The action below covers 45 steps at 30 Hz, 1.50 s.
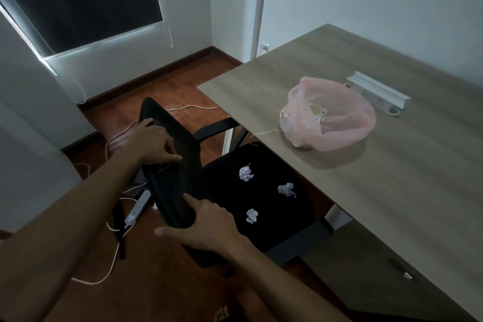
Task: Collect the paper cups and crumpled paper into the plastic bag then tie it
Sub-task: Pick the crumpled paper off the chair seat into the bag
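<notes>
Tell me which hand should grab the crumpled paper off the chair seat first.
Right, probably. The right hand rests low on the chair backrest, just beside the nearest crumpled paper on the seat. The left hand holds the backrest higher up, farther from all three balls.

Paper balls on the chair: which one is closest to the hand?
The crumpled paper ball at the seat's near edge. It lies just beside the right hand; the other two sit farther toward the table.
</notes>
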Tool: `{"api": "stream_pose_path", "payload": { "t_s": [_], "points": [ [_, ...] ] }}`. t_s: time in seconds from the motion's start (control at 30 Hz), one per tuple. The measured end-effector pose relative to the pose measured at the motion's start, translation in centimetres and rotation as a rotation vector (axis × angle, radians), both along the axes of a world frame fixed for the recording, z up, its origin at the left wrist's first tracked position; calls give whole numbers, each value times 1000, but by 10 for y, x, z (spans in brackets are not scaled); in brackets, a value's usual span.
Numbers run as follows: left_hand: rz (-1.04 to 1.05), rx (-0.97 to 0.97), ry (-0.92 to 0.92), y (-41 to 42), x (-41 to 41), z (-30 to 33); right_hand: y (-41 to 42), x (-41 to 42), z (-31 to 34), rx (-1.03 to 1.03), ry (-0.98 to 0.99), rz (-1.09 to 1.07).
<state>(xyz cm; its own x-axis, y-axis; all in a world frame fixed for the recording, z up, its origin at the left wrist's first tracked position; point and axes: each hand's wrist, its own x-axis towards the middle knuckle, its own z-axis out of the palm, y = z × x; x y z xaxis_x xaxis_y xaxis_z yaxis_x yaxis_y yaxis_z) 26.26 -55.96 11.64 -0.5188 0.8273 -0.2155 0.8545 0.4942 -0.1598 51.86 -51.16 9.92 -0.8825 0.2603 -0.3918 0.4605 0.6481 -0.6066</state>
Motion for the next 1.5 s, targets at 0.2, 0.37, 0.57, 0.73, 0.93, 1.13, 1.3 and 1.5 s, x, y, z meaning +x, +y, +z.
{"api": "stream_pose_path", "payload": {
  "t_s": [0.2, 0.37, 0.57, 0.73, 0.93, 1.13, 1.3, 1.5],
  "points": [
    [117, -42, 127, 35, 11, -2, 78, -2, 2, -189, 47, -237],
    [318, -89, -135, 92, 48, -31, 183, 8, -27, -270, 107, -597],
    [517, -144, -481, 150, 99, -84, 276, 46, -53, -453, 131, -936],
    [695, -144, -667, 178, 152, -130, 340, 79, -69, -536, 237, -1218],
    [889, -67, -738, 191, 199, -191, 410, 73, -58, -641, 505, -1357],
    [992, -50, -780, 207, 218, -250, 448, 54, -74, -627, 474, -1298],
    [1001, -31, -810, 224, 210, -303, 463, 55, -111, -521, 538, -1300],
    [994, -109, -813, 238, 206, -357, 470, 69, -130, -445, 624, -1249]
  ]
}}
